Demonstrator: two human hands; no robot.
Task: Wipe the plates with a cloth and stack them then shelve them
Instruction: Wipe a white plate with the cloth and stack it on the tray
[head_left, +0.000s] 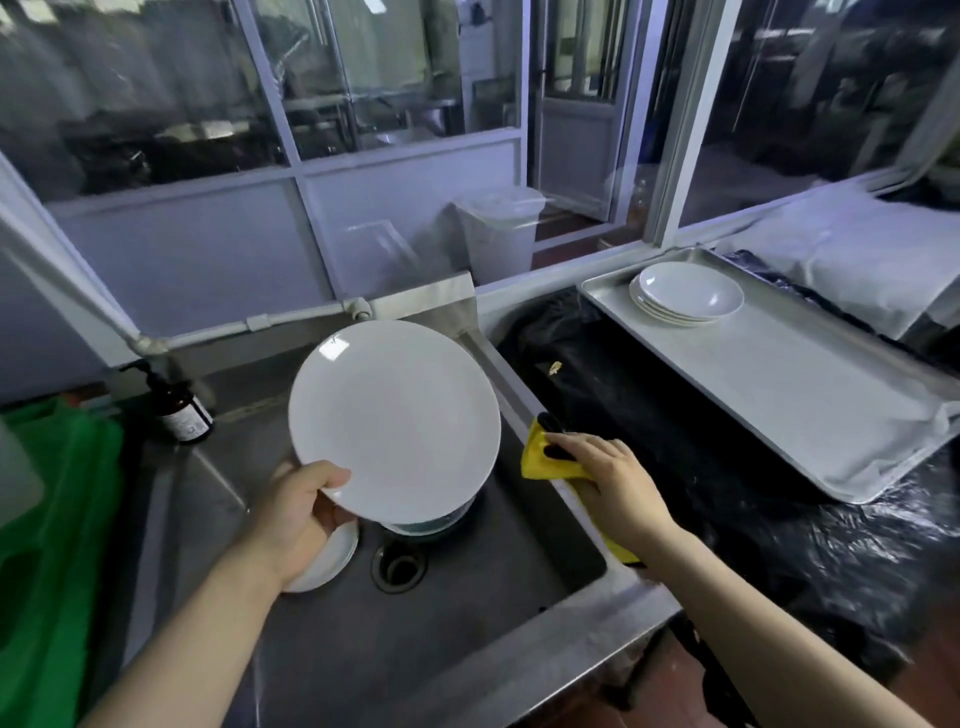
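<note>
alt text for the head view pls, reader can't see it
The left hand grips a round white plate by its rim above a steel sink, while the right hand rests on a yellow cloth on the sink's edge. To the right, a stack of white plates sits on a metal tray.

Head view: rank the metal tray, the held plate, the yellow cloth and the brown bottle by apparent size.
1. metal tray
2. held plate, though it is nearer the camera
3 and 4. yellow cloth and brown bottle: unsure, since the right hand hides part of the cloth
</note>
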